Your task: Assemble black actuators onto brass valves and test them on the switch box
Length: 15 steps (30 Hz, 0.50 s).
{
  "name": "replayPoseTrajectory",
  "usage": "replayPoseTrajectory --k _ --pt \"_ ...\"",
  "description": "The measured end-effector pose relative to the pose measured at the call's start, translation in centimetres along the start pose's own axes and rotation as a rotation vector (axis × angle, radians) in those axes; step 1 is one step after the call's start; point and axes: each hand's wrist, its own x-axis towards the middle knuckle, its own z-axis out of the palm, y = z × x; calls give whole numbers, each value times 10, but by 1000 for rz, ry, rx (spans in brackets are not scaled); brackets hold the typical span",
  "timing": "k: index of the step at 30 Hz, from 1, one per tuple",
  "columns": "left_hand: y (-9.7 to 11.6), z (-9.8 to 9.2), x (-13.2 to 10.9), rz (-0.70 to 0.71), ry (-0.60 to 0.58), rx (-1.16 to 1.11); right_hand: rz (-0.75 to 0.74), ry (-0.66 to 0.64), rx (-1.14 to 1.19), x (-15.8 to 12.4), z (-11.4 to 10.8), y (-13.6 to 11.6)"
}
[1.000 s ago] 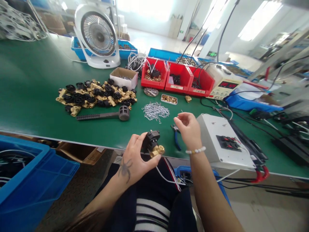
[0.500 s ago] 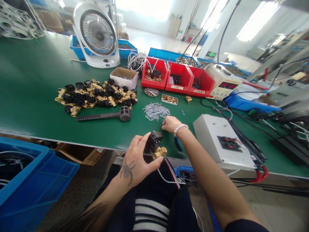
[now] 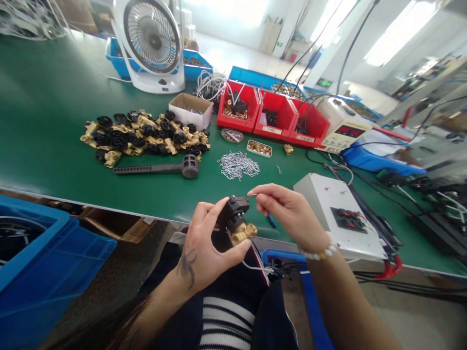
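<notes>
My left hand (image 3: 209,238) is closed around a brass valve with a black plastic head (image 3: 239,211), held over the table's front edge with its brass ports toward the lower right. Just right of the black head, my right hand (image 3: 279,209) pinches a thin metal piece that looks like a small wire clip; only its tip shows. Beyond both hands lies a heap of silver wire clips (image 3: 239,165). A single clip (image 3: 279,169) rests apart to the right. Under the right hand a blue tool handle (image 3: 272,220) is partly hidden.
Brass valves with black caps (image 3: 146,133) are piled left, behind a dark grey mallet-like tool (image 3: 160,168). Red bins (image 3: 273,130), a small tray of brass parts (image 3: 259,148) and a white fan (image 3: 156,82) stand behind. A grey box (image 3: 328,233) is at right.
My right hand has drawn back from beside the clip heap and turned toward the valve, the small metal piece now showing at its fingertips. My left hand keeps hold of the valve.
</notes>
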Motion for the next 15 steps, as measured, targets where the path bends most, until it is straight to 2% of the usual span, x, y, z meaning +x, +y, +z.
replayPoseTrajectory --k 4,7,10,15 --pt "10 -8 -4 68 14 25 -5 53 24 -18 -2 -28" --pt "17 -12 -6 122 26 62 -58 0 -58 -26 -5 -41" --pt "23 -14 -7 164 28 87 -146 -15 -172 -32 -5 -46" --pt "29 -13 -8 211 26 87 -133 30 -294 -38 0 -50"
